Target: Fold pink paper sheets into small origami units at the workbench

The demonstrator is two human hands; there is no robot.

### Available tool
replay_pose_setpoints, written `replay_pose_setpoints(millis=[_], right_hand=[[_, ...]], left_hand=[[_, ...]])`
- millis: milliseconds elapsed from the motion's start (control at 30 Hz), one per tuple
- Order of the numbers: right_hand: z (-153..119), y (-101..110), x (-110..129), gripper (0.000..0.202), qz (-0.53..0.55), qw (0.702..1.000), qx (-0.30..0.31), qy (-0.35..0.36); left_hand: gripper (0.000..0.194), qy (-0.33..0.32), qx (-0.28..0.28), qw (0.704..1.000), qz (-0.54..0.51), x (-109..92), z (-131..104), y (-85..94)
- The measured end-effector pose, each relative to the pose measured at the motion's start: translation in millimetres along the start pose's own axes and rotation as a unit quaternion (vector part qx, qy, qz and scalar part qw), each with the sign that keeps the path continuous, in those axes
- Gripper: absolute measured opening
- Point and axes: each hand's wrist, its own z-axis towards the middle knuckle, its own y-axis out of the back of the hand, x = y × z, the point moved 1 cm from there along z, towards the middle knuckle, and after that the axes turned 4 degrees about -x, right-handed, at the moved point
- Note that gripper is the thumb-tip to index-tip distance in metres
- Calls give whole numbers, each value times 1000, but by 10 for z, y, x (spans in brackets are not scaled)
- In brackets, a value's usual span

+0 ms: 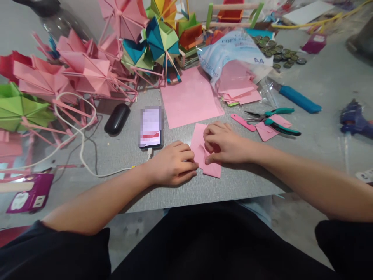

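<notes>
A folded piece of pink paper (211,170) lies on the grey table near its front edge, between my hands. My left hand (177,164) rests at its left edge, fingers curled together; whether they grip the paper is hidden. Over the right side of the piece, my right hand (221,143) is bent with thumb and fingers around a raised flap of the paper. A larger pink sheet (189,99) lies flat just behind. To the right are a pink cutter (243,122) and green-handled pliers (272,118) on small pink pieces.
A phone (150,126) with a white cable and a black case (117,119) are at left. Paper umbrellas (93,74) crowd the back left. Behind are a plastic bag (233,54) and coins (279,52); a blue knife (300,99) and glue gun (355,118) lie right.
</notes>
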Motion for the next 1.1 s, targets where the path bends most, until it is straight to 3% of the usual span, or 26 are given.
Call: replay_pose_setpoints(millis=[133,333,433,533,600,800,967,1100], right_hand=[[35,-39,-36,29,-31,998,-42,-28],[75,-56,-44,10,-99,980,-155,-78],[-9,44,49,10,-89,990,-110,-3],[-138,100,195,32,-94,990,9,102],[-202,85,280,40,-146,980,32,135],[-232,-59,343,21,-259,947,7,190],[-222,-11,212,18,-247,945,-34,211],[-203,26,171,19,-228,947,-40,222]], left_hand=[[19,3,0,1000,-1,8,-2,-9],[22,12,1,1000,10,7,1,-39],[24,33,-16,999,32,1,7,-78],[27,42,-31,997,65,-9,19,-120],[28,36,-31,995,89,-14,32,-144],[32,19,-34,988,147,-8,71,-175],[24,23,-84,990,111,25,83,-165],[26,9,-88,986,142,76,104,-209]])
